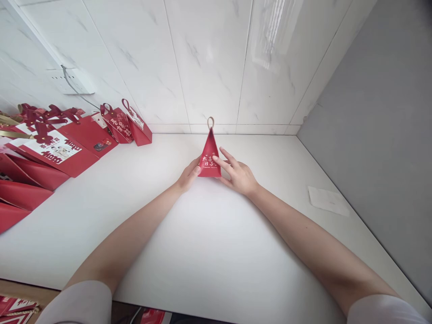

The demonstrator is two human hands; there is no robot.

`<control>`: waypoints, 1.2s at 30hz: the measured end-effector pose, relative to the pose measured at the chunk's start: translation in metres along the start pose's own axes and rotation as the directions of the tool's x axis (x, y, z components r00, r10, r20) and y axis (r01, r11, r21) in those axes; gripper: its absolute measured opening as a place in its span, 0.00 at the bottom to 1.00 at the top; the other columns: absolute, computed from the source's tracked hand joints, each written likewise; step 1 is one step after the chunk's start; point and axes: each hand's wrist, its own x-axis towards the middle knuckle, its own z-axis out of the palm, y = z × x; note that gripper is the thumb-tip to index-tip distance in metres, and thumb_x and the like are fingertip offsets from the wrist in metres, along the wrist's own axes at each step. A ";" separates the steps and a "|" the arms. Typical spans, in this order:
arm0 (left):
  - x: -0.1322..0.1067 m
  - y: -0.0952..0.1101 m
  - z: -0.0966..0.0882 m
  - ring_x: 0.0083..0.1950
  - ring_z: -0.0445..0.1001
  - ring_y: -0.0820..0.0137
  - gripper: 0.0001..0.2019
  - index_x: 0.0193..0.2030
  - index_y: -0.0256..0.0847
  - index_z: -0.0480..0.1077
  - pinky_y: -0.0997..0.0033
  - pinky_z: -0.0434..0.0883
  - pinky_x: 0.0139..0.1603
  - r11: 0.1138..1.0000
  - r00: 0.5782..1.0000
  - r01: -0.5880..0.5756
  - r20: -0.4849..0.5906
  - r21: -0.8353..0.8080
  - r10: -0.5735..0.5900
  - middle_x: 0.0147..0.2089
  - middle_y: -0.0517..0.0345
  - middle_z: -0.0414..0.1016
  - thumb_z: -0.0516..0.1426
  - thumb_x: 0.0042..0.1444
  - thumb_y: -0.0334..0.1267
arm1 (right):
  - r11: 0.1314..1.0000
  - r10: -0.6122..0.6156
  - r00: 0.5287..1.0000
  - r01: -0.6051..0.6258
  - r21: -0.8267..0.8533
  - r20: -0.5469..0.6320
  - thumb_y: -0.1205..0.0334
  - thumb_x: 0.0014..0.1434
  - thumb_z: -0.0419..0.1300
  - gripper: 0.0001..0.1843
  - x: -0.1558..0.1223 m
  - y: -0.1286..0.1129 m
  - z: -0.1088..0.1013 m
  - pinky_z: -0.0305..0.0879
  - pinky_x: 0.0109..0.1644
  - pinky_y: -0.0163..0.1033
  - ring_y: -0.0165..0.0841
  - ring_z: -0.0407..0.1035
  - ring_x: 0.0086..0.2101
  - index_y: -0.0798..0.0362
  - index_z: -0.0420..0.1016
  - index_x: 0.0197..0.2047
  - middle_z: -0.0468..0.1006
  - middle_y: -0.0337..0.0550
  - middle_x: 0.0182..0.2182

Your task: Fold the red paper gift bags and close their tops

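A small red gift box [209,164] with a triangular front stands upright on the white tabletop, pale lettering on its folded-in face and a gold ribbon loop [211,122] at its peak. My left hand [190,174] is closed against the box's left side, thumb at the lower left corner; its other fingers are mostly hidden behind the box. From the right, my right hand [238,174] grips the same box. One of its fingertips lies on the lettered face, another finger is raised beside the box, and a finger touches the lower right corner.
Several red gift boxes [84,135] with ribbon handles line the table's left side by the tiled wall [209,67]. A flat white packet [328,201] lies at right, near a grey panel [378,135]. A cable [72,87] runs from a wall socket. More red packaging [16,308] sits below the front edge.
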 end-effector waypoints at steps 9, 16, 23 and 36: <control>-0.001 0.005 0.008 0.53 0.74 0.60 0.37 0.64 0.45 0.58 0.65 0.74 0.47 0.985 0.975 0.104 -0.208 0.138 -0.074 0.58 0.46 0.70 0.66 0.49 0.47 | 0.919 0.369 0.912 -0.329 0.218 -0.177 0.36 0.59 0.57 0.24 0.003 0.009 0.003 0.70 0.43 0.48 0.43 0.75 0.39 0.45 0.66 0.49 0.81 0.45 0.43; 0.004 -0.006 0.003 0.31 0.74 0.71 0.35 0.61 0.44 0.57 0.69 0.72 0.35 0.979 0.939 0.201 -0.289 0.021 -0.187 0.32 0.63 0.71 0.66 0.49 0.46 | 0.885 0.427 0.903 -0.407 0.224 -0.046 0.38 0.62 0.53 0.22 0.005 0.030 0.001 0.64 0.33 0.40 0.35 0.68 0.26 0.47 0.62 0.29 0.75 0.37 0.24; 0.008 -0.009 0.001 0.28 0.74 0.69 0.16 0.34 0.41 0.65 0.65 0.71 0.35 0.948 0.920 0.316 -0.256 0.037 -0.297 0.27 0.61 0.70 0.59 0.55 0.53 | 0.908 0.397 0.916 -0.382 0.171 -0.060 0.46 0.65 0.49 0.19 0.006 0.025 0.007 0.63 0.33 0.41 0.36 0.68 0.27 0.47 0.64 0.28 0.75 0.40 0.25; 0.000 -0.003 0.007 0.34 0.69 0.65 0.12 0.32 0.42 0.66 0.64 0.65 0.36 0.770 0.990 0.135 -0.108 0.624 -0.085 0.35 0.56 0.68 0.55 0.59 0.48 | 0.943 0.333 0.941 -0.332 0.027 -0.056 0.50 0.62 0.55 0.13 0.005 0.030 0.007 0.66 0.47 0.52 0.47 0.70 0.40 0.51 0.69 0.40 0.75 0.52 0.39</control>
